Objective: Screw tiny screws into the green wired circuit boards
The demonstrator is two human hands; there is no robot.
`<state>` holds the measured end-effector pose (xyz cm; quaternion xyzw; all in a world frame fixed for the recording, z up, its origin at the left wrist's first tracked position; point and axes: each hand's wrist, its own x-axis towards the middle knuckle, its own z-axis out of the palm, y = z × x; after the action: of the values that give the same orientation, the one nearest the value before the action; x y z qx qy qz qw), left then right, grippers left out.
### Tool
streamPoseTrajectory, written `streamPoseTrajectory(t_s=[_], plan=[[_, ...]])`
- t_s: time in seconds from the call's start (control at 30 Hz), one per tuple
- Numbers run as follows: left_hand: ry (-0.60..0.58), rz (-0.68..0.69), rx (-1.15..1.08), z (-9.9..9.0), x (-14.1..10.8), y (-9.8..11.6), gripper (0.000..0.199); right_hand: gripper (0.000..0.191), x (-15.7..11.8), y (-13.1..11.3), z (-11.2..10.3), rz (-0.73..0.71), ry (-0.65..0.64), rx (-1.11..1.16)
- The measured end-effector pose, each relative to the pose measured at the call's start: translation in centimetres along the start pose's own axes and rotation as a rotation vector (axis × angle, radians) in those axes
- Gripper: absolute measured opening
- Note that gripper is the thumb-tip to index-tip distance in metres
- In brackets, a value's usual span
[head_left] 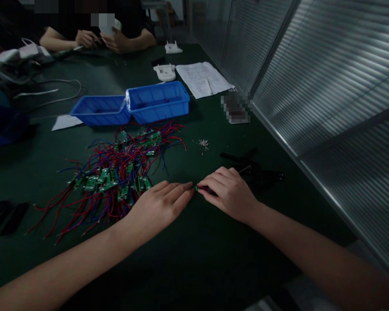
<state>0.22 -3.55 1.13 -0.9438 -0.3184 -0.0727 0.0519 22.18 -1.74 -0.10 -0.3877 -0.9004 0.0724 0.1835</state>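
Observation:
A small green circuit board (pixel 197 188) shows between my fingertips above the table, with dark red wire or a dark part running back under my right fingers. My right hand (pixel 228 190) pinches it from the right. My left hand (pixel 167 196) has its fingers pressed together, the tips at the board's left end; most of what lies under them is hidden. Just left of my left hand spreads a pile of green circuit boards (pixel 108 179) with red and blue wires. Beyond my hands is a little heap of small screws (pixel 203 143).
Two blue bins (pixel 158 103) stand behind the pile. Black parts (pixel 262 172), with a thin metal shaft near them, lie by my right hand; more black pieces (pixel 14 218) lie far left. Papers (pixel 202 77) and white housings (pixel 165 72) are farther back. Across the table a person's hands (pixel 113 41) hold a white object. A blinds partition borders the right.

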Motion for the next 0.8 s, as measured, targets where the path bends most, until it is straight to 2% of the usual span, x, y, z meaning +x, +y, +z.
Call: streamPoseTrajectory(t_s=[0.13,0.23,0.43,0.53,0.6,0.7,0.8], plan=[[0.039,-0.095,-0.141,0.4,0.2,-0.2,0.018,0.02,0.0,-0.1,0.0,-0.001,-0.001,-0.001],[0.023,-0.192,-0.235,0.5,0.6,-0.4,0.025,0.019,0.0,-0.1,0.1,-0.003,0.005,-0.003],[0.018,-0.244,-0.318,0.9,1.0,-0.1,0.024,0.018,0.0,-0.1,0.2,0.006,0.008,0.004],[0.003,-0.275,-0.345,0.8,1.2,0.0,0.02,0.023,-0.1,-0.3,-0.2,0.044,0.056,0.045],[-0.009,-0.28,-0.375,0.7,1.4,-0.2,0.017,0.026,-0.1,-0.5,-0.8,0.052,0.11,0.103],[-0.023,-0.249,-0.413,0.7,1.7,-0.7,0.011,0.017,-0.2,-0.7,-1.9,-0.007,0.162,0.273],[-0.014,-0.231,-0.442,0.7,2.2,-1.3,0.008,0.012,0.2,-1.1,-3.1,0.016,0.148,0.516]])
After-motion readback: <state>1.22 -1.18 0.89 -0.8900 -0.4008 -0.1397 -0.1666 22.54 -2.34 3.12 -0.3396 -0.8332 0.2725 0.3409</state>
